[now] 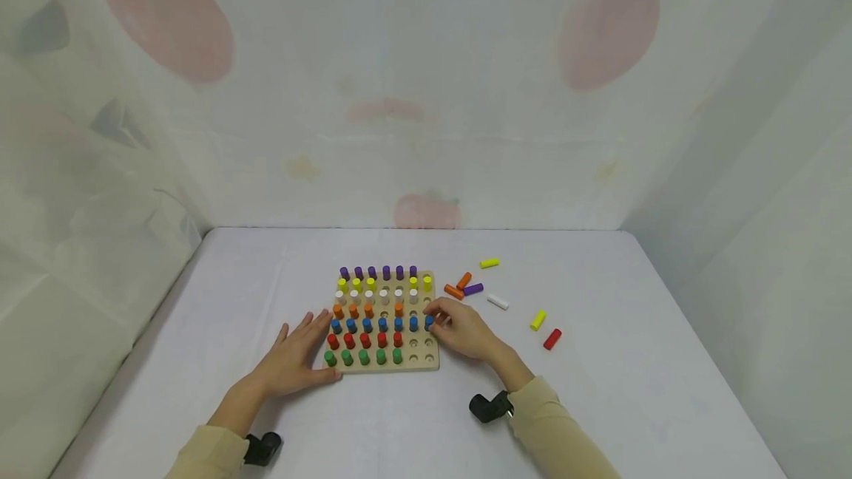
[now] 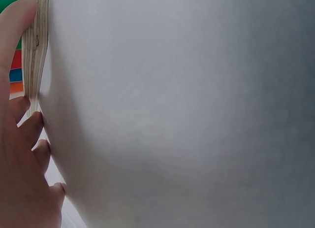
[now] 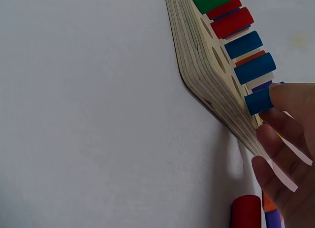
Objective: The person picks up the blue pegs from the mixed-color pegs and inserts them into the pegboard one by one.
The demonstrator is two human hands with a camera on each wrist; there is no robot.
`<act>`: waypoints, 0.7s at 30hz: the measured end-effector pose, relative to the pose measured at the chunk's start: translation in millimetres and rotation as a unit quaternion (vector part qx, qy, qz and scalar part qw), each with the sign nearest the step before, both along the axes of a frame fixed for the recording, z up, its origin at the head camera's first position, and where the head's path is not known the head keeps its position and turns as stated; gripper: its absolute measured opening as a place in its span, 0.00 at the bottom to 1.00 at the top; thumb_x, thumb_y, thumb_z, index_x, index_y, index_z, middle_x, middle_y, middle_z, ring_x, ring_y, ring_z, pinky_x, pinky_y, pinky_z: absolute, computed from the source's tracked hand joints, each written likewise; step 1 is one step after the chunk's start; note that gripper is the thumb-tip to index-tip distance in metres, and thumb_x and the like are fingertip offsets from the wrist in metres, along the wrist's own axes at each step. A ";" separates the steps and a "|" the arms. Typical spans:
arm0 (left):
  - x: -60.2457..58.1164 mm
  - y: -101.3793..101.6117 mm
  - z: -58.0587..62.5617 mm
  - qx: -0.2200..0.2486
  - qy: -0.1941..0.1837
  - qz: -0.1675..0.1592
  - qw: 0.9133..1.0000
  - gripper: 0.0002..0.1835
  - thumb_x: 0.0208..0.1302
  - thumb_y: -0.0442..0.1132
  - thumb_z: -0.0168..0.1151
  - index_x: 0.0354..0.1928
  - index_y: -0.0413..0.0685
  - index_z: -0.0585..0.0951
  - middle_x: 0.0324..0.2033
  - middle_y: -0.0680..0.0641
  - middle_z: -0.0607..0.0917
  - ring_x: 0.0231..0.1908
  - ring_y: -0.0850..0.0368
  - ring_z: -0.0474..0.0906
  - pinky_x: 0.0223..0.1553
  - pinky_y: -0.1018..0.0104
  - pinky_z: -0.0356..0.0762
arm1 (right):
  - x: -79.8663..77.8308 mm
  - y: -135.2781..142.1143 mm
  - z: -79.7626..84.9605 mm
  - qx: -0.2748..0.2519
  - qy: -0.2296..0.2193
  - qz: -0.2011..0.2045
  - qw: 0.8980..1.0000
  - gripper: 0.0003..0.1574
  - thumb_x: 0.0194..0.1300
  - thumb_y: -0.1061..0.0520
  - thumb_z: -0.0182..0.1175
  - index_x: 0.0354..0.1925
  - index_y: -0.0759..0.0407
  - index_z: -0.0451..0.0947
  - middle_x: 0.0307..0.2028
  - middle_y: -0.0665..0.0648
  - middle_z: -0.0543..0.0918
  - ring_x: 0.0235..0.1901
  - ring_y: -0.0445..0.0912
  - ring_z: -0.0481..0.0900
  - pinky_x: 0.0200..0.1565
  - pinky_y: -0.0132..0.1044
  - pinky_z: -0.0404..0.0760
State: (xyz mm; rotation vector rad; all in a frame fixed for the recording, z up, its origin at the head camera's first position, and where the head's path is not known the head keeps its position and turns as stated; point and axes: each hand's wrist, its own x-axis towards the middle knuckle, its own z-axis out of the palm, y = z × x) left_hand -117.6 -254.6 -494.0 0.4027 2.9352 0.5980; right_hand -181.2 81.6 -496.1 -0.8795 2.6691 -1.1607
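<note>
A wooden pegboard point(image 1: 419, 365) lies on the table, with rows of purple, yellow, white, orange, blue, red and green pegs standing in it. My right hand point(image 1: 466, 329) pinches a blue peg point(image 3: 258, 101) between thumb and index finger at the right end of the blue row. In the right wrist view that peg stands at its hole; whether it is fully seated I cannot tell. My left hand point(image 1: 289, 361) rests at the board's near left corner, fingers spread and fairly straight along the left side, thumb touching the front edge near a green peg point(image 1: 330, 358).
Right of the board lie loose pegs: two orange point(image 1: 454, 292), a purple point(image 1: 473, 289), a white point(image 1: 498, 301), two yellow point(image 1: 538, 320) and a red point(image 1: 552, 338). Vacant holes point(image 1: 413, 358) show at the board's near right corner. A pale curtain hangs behind the white table point(image 1: 413, 435).
</note>
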 end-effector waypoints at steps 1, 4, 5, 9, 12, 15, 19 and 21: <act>0.1 0.1 0.4 0.000 0.000 0.000 1.000 0.58 0.39 0.74 0.61 0.70 0.50 0.56 0.69 0.46 0.58 0.68 0.39 0.49 0.63 0.32 0.38 | 0.2 0.3 0.5 0.001 -0.003 0.002 1.000 0.15 0.62 0.57 0.59 0.49 0.51 0.73 0.42 0.46 0.79 0.38 0.35 0.74 0.43 0.29 0.78; 0.7 0.4 1.0 0.000 0.000 0.000 1.000 0.58 0.39 0.73 0.62 0.70 0.50 0.56 0.69 0.45 0.58 0.68 0.39 0.49 0.63 0.32 0.38 | 0.8 2.0 2.5 -0.002 -0.013 0.009 1.000 0.17 0.62 0.57 0.58 0.51 0.50 0.72 0.44 0.47 0.79 0.39 0.35 0.75 0.45 0.30 0.78; 0.9 0.5 1.3 0.000 -0.001 0.000 1.000 0.58 0.39 0.73 0.62 0.70 0.50 0.56 0.69 0.45 0.58 0.68 0.39 0.49 0.62 0.31 0.38 | 1.3 2.7 3.4 -0.006 -0.016 0.012 1.000 0.18 0.62 0.57 0.58 0.52 0.51 0.72 0.44 0.48 0.79 0.40 0.36 0.75 0.45 0.30 0.78; 1.8 -0.6 2.1 -0.006 -0.004 0.000 1.000 0.58 0.40 0.73 0.62 0.70 0.49 0.56 0.69 0.45 0.57 0.68 0.38 0.49 0.62 0.31 0.39 | 1.2 7.2 5.9 -0.019 -0.014 0.020 1.000 0.18 0.63 0.57 0.58 0.52 0.54 0.72 0.45 0.50 0.80 0.40 0.38 0.76 0.46 0.31 0.78; 1.7 -2.3 1.9 -0.014 -0.003 -0.001 1.000 0.58 0.40 0.74 0.60 0.70 0.50 0.56 0.69 0.45 0.57 0.68 0.38 0.49 0.62 0.31 0.39 | -0.2 12.1 8.2 -0.021 -0.006 0.011 1.000 0.16 0.64 0.56 0.57 0.51 0.54 0.73 0.44 0.49 0.80 0.40 0.37 0.77 0.46 0.30 0.78; 1.1 -3.2 2.9 -0.018 -0.003 -0.006 1.000 0.58 0.41 0.75 0.59 0.70 0.50 0.55 0.70 0.45 0.57 0.68 0.38 0.49 0.62 0.31 0.40 | -1.8 19.0 12.2 -0.013 -0.007 -0.005 1.000 0.14 0.65 0.54 0.56 0.49 0.52 0.74 0.43 0.45 0.80 0.40 0.36 0.76 0.46 0.30 0.78; 1.0 -3.5 10.6 -0.015 -0.013 -0.015 1.000 0.57 0.42 0.72 0.62 0.70 0.48 0.56 0.69 0.44 0.58 0.68 0.37 0.50 0.61 0.30 0.41 | -3.2 30.6 18.1 -0.005 -0.010 -0.012 1.000 0.14 0.65 0.54 0.56 0.49 0.53 0.75 0.44 0.48 0.80 0.40 0.36 0.76 0.46 0.32 0.78; 0.5 -4.5 15.4 -0.018 -0.020 -0.022 0.999 0.56 0.42 0.70 0.63 0.69 0.46 0.57 0.68 0.43 0.59 0.67 0.36 0.51 0.61 0.30 0.44 | -4.0 37.8 21.4 -0.002 -0.006 -0.014 1.000 0.14 0.64 0.55 0.57 0.49 0.54 0.75 0.44 0.50 0.81 0.41 0.37 0.76 0.46 0.34 0.79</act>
